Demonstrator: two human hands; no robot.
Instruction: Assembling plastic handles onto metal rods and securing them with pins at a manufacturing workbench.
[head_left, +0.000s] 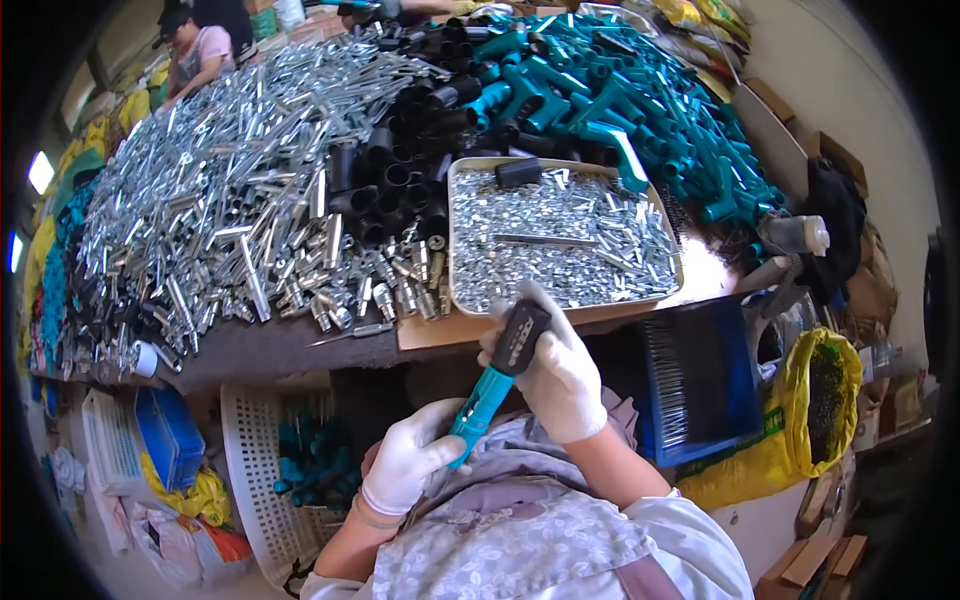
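Note:
A tool body with a teal handle and a black sleeve (487, 411) is held at a slant in front of my apron. My left hand (408, 452), in a white glove, is closed round its lower teal end. Higher up, my white-gloved right hand (561, 377) grips the black end, with the thumb along its side. Just beyond the hands lies a cream tray (456, 240) full of small shiny metal pieces. One loose black sleeve (518, 173) rests on its far rim, and a thin metal rod (545, 240) lies across the pieces.
Metal tubes and fittings (240, 160) are heaped at the left, black sleeves (385, 185) in the middle, teal handles (600, 95) at the right. A white basket (250, 470) stands below left; a blue bin (705, 380) and yellow sack (835, 345) at right. Another person (200, 50) works far left.

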